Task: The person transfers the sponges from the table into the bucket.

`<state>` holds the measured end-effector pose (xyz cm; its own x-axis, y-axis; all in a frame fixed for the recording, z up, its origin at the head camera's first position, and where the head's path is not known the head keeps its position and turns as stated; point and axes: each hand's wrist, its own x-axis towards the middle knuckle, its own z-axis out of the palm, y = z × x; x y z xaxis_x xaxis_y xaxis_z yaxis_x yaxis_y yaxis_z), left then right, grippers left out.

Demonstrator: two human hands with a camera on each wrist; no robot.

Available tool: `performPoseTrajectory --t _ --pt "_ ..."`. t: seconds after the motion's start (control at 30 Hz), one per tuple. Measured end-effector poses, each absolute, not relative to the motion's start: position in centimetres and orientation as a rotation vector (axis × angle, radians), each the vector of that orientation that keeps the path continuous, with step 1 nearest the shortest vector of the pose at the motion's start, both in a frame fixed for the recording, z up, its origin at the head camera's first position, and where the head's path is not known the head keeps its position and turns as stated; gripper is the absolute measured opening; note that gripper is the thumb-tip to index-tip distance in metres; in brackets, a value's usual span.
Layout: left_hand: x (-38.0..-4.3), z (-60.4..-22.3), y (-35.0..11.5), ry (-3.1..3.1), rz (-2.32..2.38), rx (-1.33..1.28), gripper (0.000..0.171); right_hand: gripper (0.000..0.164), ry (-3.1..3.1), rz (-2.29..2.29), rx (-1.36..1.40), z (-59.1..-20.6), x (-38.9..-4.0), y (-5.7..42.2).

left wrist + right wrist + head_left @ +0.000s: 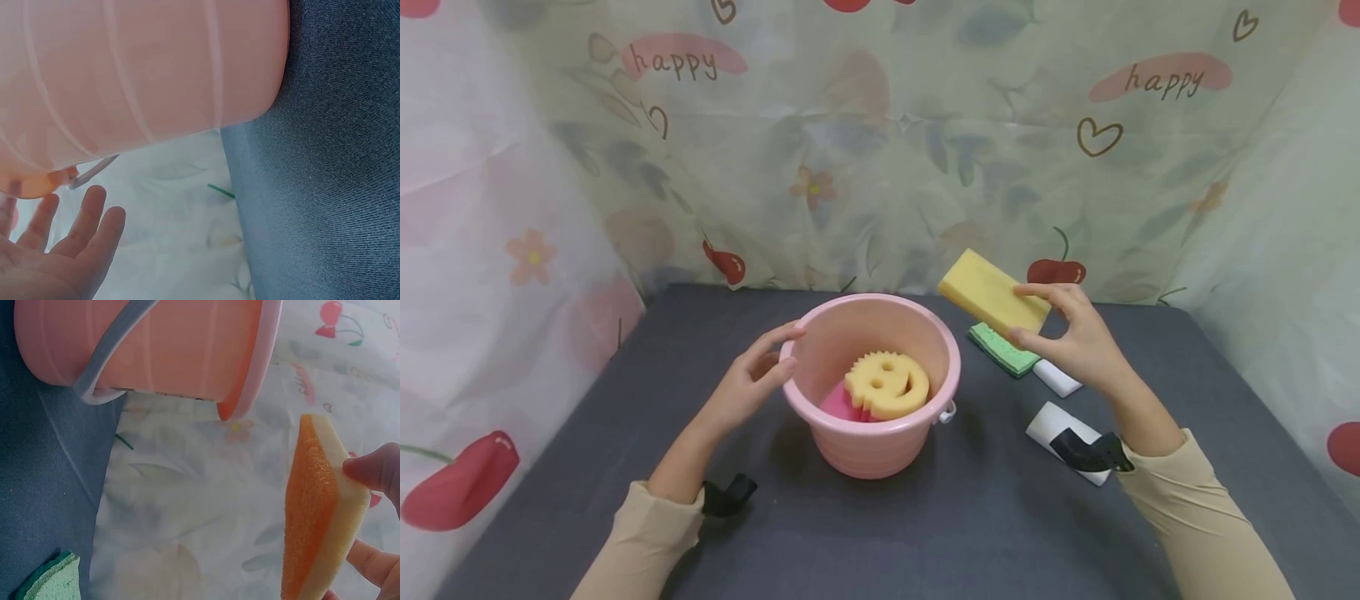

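While the right hand [1078, 337] pinches a porous rectangular yellow sponge [985, 292], raised right of the ribbed pink bucket [868, 452], free air between, the left hand [748, 379], fingers loosely spread, sits at its round rim.

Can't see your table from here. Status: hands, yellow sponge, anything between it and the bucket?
Right hand pinches yellow sponge, raised above table. Left hand at pink bucket. Nothing seen between sponge and bucket.

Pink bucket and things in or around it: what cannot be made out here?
Head view: pink thing in the bucket, partly covered by the smiley piece; shape unclear.
Head view: nearer white item, middle hidden by the black wrist device.
Right wrist view: green sponge, cut off by the bottom edge.
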<state>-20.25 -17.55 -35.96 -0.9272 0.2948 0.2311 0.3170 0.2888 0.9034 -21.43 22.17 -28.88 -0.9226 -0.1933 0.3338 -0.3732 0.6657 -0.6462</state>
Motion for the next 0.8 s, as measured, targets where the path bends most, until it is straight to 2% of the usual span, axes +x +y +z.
performPoseTrajectory --t 0.8 --pt "-20.3 -36.1 -17.6 -2.517 -1.765 -0.595 0.045 0.05 -2.634 1.102 0.586 -28.8 -21.5 20.1"
